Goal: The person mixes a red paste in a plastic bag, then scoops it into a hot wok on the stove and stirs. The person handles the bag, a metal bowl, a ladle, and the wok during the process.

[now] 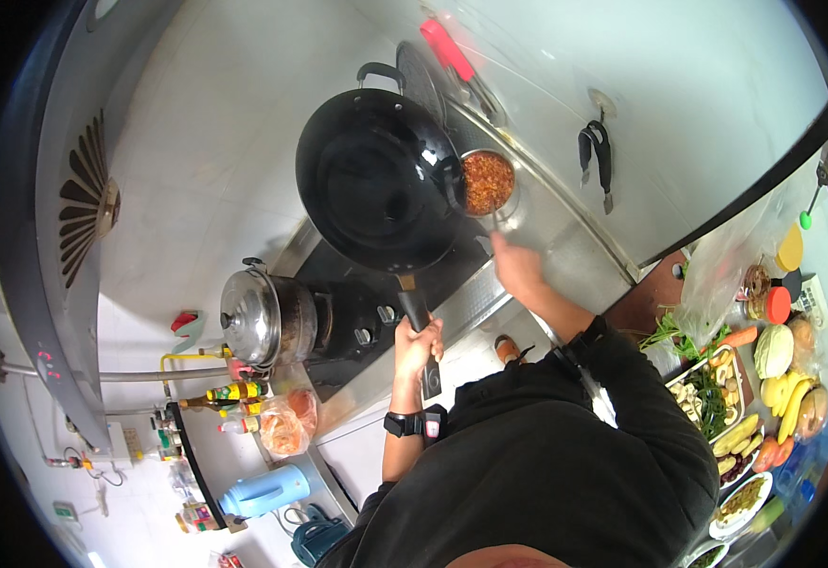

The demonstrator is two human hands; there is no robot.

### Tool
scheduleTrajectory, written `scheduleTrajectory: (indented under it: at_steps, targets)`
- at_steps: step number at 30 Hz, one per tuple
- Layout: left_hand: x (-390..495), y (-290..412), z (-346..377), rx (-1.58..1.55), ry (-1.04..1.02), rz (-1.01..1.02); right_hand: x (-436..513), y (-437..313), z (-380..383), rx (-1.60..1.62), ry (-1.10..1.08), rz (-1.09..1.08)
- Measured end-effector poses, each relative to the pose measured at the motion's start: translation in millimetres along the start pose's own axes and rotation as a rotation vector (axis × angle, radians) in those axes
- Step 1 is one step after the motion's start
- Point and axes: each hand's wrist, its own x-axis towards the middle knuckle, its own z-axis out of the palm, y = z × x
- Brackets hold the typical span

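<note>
My left hand (pixel 417 344) is closed around the dark handle (pixel 414 307) of a black wok (pixel 378 184). Glossy highlights show on the wok's inner wall, and no food can be made out in it. Just right of the wok's rim stands a metal bowl full of red chopped sauce or chili paste (pixel 488 183), its left edge overlapped by the wok. My right hand (pixel 517 264) grips a thin metal utensil (pixel 495 217), probably a spoon, whose far end dips into the red food. The utensil's head is hidden.
A lidded metal pot (pixel 265 316) stands on the gas stove (pixel 350 312) to the left. Red-handled tongs (pixel 456 60) are by the wall behind. Bottles (pixel 240 390) and a blue thermos (pixel 268 490) sit lower left; vegetables and filled plates (pixel 740 505) lie at right.
</note>
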Motion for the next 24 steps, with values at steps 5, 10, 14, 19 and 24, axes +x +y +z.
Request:
scheduleTrajectory:
  at_steps: [5, 10, 14, 19, 24]
  targets:
    - [-0.3, 1.4, 0.4, 0.029, 0.003, 0.015, -8.7, -12.3, -7.0, 0.022, -0.082, -0.082]
    - [1.5, 2.5, -0.9, 0.033, -0.008, 0.01, -6.4, -5.0, -17.8, -0.043, 0.004, 0.007]
    - [1.7, 5.0, 0.3, 0.043, -0.001, 0.014, -3.9, -3.6, -17.9, -0.012, 0.028, 0.01]
    - [2.7, 6.6, 1.8, 0.046, 0.007, 0.025, -2.2, -3.9, -16.8, 0.02, 0.04, -0.056]
    - [2.5, 6.2, -0.5, 0.069, 0.008, 0.008, 2.3, -2.9, -16.0, 0.027, 0.04, 0.027]
